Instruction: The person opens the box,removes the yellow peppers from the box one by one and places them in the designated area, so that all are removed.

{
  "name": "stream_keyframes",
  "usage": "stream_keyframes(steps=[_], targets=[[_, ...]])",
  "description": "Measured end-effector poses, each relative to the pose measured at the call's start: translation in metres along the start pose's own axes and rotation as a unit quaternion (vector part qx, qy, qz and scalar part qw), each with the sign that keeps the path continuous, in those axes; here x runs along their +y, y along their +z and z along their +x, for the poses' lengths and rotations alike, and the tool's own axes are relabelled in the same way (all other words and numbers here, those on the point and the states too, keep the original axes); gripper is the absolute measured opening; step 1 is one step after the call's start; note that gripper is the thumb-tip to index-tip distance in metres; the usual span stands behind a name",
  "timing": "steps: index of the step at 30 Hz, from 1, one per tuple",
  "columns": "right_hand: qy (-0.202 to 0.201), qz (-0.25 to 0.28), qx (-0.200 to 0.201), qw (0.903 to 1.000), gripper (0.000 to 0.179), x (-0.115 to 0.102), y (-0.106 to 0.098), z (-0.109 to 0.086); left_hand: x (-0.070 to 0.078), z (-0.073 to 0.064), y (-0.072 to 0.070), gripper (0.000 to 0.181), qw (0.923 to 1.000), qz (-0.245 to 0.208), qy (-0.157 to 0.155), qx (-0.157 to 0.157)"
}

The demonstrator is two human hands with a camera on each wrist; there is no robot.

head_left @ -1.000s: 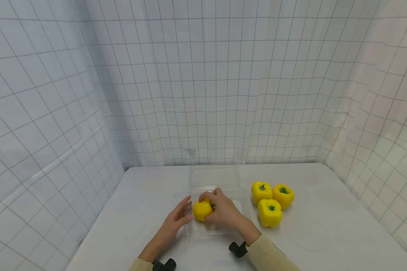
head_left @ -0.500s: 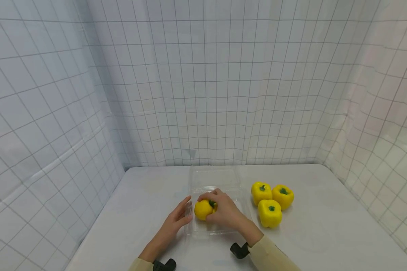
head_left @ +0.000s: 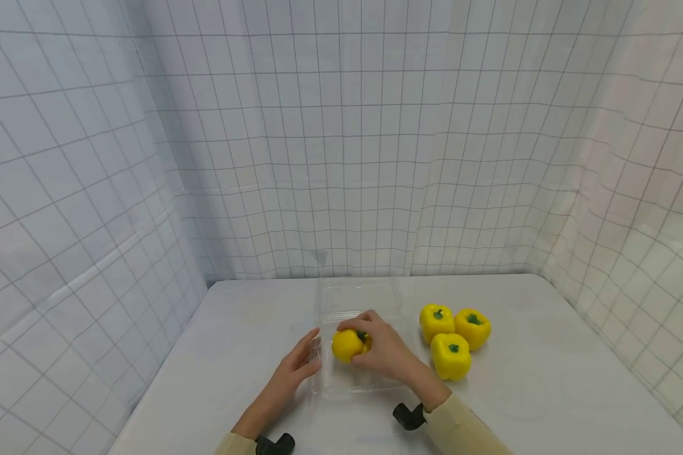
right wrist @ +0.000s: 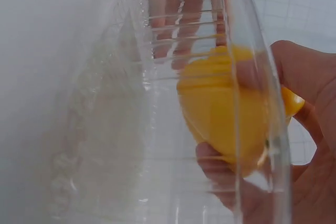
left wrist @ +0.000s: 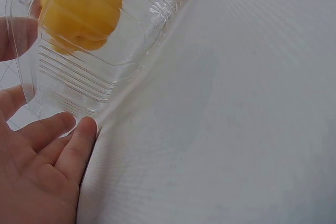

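Note:
My right hand [head_left: 388, 351] grips a yellow bell pepper [head_left: 345, 346] with thumb and fingers, over a clear plastic clamshell box [head_left: 350, 391]. In the right wrist view the pepper [right wrist: 212, 106] shows through the box's ribbed wall, lying on its side with thumb and fingertips on it. My left hand [head_left: 289, 374] stands at the box's left wall, its fingers fairly straight. Seen from the left wrist, those fingertips [left wrist: 84, 125] lie right at the box's lower corner, and the pepper [left wrist: 81, 11] appears behind the clear plastic.
The box's lid [head_left: 360, 296] lies folded back toward the rear of the white table [head_left: 256, 316]. To the right of the box, three yellow bell peppers [head_left: 452, 357] stand in a cluster, stems up. White grid-patterned curtains [head_left: 341, 158] enclose the back and sides.
The right hand has shifted slightly right and away from the person, carrying the pepper with it. The left hand keeps its place at the box's left wall.

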State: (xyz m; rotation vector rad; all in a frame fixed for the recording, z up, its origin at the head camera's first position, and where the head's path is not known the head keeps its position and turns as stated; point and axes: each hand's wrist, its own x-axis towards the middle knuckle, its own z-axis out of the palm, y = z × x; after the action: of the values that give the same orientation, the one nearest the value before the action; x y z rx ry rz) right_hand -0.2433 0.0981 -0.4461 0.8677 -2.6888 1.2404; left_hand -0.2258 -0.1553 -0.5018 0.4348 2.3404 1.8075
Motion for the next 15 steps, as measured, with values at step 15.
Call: stream_keyframes(steps=[15], targets=[[-0.015,-0.015,0.017,0.9996,0.061,-0.004,-0.021,-0.009,-0.002,0.0,0.0,0.068,1.0,0.0,0.005,-0.004]])
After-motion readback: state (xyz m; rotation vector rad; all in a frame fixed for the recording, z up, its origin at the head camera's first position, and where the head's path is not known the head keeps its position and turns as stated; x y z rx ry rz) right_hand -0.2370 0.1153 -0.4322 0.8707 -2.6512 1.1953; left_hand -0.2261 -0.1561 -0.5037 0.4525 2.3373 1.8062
